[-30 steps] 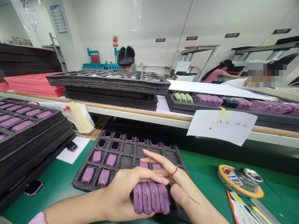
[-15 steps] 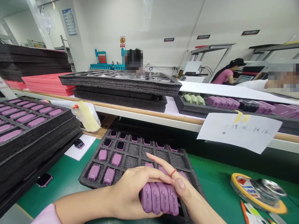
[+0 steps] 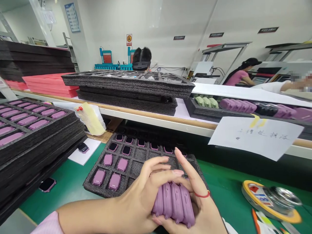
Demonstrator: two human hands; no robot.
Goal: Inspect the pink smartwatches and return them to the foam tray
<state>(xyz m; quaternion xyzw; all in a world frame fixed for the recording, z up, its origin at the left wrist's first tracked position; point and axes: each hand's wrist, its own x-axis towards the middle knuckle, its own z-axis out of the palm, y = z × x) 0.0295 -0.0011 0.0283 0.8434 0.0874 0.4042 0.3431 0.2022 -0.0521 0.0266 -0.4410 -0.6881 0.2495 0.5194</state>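
Tabletop (image 3: pixel 221 177) green, wall (image 3: pixel 185 16) pale — left grip (image 3: pixel 146 191), right grip (image 3: pixel 209 211), both clasping purple watch cases (image 3: pixel 173 203)

There are two hands (image 3: pixel 143 190) and four held purple watch cases (image 3: pixel 172 203) at lower centre, one tape roll (image 3: pixel 262 196) lower right, one handwritten sheet (image 3: pixel 254 136) at right.

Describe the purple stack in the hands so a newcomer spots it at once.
Find the dark grey foam tray with a grid of pockets on the green tabletop. In front of it, the left hand and right hand clasp four rounded matte purple watch cases, side by side. The neighbouring purple cases lie singly in the tray's pockets; these four are bunched and held.
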